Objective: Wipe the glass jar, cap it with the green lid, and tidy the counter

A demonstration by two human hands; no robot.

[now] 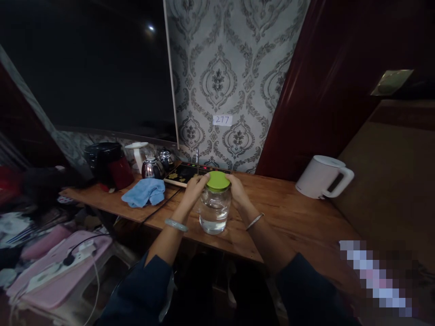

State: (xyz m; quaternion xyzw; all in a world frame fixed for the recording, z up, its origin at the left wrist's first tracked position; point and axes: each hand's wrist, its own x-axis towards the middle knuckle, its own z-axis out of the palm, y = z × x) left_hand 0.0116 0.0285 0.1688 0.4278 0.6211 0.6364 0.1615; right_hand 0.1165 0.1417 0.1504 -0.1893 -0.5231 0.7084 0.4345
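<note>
A clear glass jug [215, 217] with a green lid [218, 181] is between my two hands near the table's front edge. Clear liquid fills its lower part. My left hand [193, 192] grips the upper left side, its thumb at the lid's rim. On the opposite side my right hand [238, 192] is closed about the jug's top, thumb also against the lid. The outer fingers of both hands are partly hidden. Just behind the jug lies a black electric tea stove panel [183, 173] with a thin metal spout [197, 156].
A white electric kettle [317, 176] stands at the right on the wooden table [272, 203]. To the left are a blue cloth [144, 192], shiny metal pots [152, 167] and a dark red appliance [113, 167]. A pink stool [61, 271] bears a power strip [57, 271].
</note>
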